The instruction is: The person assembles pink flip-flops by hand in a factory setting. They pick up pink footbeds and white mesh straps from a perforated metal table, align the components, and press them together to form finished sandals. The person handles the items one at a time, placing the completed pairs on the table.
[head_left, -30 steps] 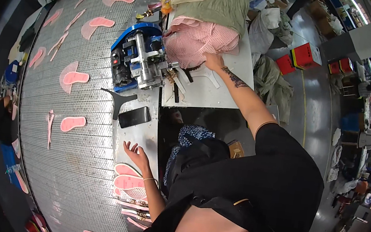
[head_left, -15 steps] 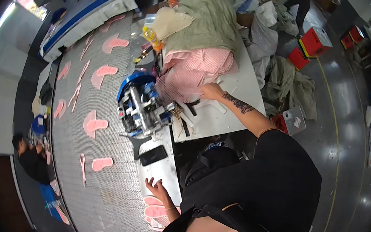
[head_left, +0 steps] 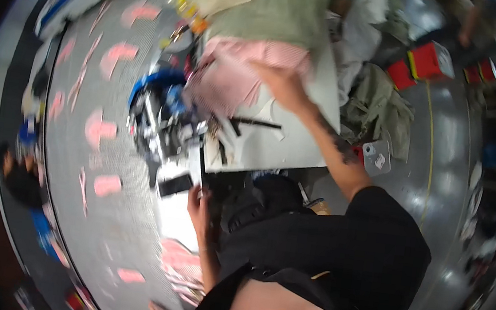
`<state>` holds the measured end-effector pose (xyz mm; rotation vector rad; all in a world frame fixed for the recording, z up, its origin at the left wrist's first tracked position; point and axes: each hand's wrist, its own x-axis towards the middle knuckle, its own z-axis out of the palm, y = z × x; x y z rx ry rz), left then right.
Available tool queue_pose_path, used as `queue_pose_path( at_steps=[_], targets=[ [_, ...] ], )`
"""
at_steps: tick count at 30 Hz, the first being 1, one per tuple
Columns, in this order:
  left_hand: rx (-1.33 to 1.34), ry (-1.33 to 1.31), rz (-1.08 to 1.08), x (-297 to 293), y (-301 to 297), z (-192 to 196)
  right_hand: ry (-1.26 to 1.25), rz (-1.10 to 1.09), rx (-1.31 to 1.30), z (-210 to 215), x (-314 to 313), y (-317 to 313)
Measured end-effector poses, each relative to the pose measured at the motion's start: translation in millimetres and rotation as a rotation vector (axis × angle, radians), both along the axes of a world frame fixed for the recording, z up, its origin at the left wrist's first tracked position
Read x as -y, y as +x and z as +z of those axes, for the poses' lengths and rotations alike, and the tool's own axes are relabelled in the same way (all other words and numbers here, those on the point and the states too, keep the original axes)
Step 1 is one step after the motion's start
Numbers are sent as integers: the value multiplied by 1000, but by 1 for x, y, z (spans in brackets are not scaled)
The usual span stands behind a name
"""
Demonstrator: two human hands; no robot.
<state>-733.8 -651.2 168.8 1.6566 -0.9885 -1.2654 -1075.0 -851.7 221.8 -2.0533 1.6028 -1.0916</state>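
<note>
My right hand [head_left: 278,84] is stretched out over a heap of pink mesh fabric [head_left: 226,84] on the white table. Its fingers are smeared by motion, so whether they grip the mesh does not show. My left hand [head_left: 197,204] hovers by the table edge with its fingers apart and holds nothing. A dark phone [head_left: 175,185] lies just beyond it. Below, next to my left forearm, is a stack of pink sole-shaped pieces [head_left: 181,257]. A blue and silver sewing machine [head_left: 163,117] stands between my hands, farther left. Black strips [head_left: 255,122] and white scraps lie nearer me than the mesh.
A grey conveyor belt [head_left: 128,221] at the left carries pink cut pieces [head_left: 101,129]. Grey-green cloth [head_left: 278,10] covers the back of the table. Red boxes [head_left: 431,61] and sacks stand on the floor at right. A person in dark clothes [head_left: 25,180] sits across the belt.
My view has swung, shifting the table and belt leftward and upward. My right hand has moved farther over the pink mesh. My left hand has come up closer to the phone.
</note>
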Motion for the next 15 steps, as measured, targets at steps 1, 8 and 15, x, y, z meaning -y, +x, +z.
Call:
queue_pose_path(
  at_steps=[1, 8, 15],
  targets=[
    [-95, -27, -27, 6, -3, 9, -118, 94, 37, 36, -12, 3],
    [-483, -185, -204, 58, -29, 1, 501, 574, 390, 55, -76, 56],
    [-617, 8, -69, 51, -31, 13, 549, 196, 514, -29, -122, 88]
  ],
)
